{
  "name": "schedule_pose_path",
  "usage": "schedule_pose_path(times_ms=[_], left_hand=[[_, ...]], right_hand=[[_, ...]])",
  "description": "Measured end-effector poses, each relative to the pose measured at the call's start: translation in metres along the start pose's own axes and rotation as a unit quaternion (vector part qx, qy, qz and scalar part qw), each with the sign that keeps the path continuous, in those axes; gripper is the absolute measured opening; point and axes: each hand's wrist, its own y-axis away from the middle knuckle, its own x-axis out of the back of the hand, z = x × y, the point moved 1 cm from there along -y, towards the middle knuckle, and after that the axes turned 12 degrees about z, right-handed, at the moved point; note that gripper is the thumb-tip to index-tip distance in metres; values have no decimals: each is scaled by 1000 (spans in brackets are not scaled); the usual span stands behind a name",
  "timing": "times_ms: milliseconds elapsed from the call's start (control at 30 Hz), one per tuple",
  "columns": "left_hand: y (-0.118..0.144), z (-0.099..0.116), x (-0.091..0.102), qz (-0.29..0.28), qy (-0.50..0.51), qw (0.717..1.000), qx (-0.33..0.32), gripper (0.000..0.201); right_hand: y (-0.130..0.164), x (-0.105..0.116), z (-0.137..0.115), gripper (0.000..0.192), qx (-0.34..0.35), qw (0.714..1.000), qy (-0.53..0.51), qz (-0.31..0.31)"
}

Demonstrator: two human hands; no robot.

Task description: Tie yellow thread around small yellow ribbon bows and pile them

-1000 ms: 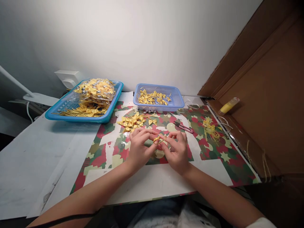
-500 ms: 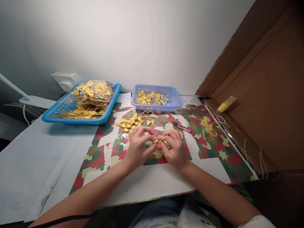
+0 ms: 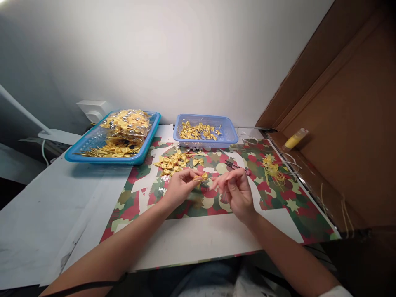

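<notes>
My left hand (image 3: 182,184) is closed in a pinch on a small yellow ribbon bow (image 3: 202,177), which sticks out past the fingertips. Just to its right, apart from the bow, is my right hand (image 3: 238,192). Its thumb presses against curled fingers, partly blurred, and whatever they hold cannot be made out. Beyond the left hand lies a loose pile of yellow bows (image 3: 173,162), some with gold stems. Silver beads (image 3: 188,149) sit behind that pile. Small thread snips (image 3: 236,167) rest beyond my right hand.
A blue basket (image 3: 102,160) at the left holds bagged and stemmed bows. A smaller blue-violet basket (image 3: 206,144) with bows stands against the wall. Yellow thread scraps (image 3: 272,170) lie at the right, near a yellow tube (image 3: 295,139) by the cardboard wall (image 3: 340,103).
The hands, which met around the bow, have moved apart. My right hand has shifted right, away from the bow, while the left keeps hold of it. The view has shifted slightly.
</notes>
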Motion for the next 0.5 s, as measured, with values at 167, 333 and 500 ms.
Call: schedule_pose_path(times_ms=[167, 333, 500], left_hand=[[-2, -4, -3, 23, 36, 995, 85, 28], [-4, -11, -2, 13, 55, 991, 118, 29], [-6, -17, -1, 18, 75, 988, 133, 31]], right_hand=[[-15, 11, -18, 9, -28, 995, -90, 45], [-28, 26, -36, 12, -19, 987, -107, 118], [-32, 38, -49, 15, -17, 981, -119, 152]])
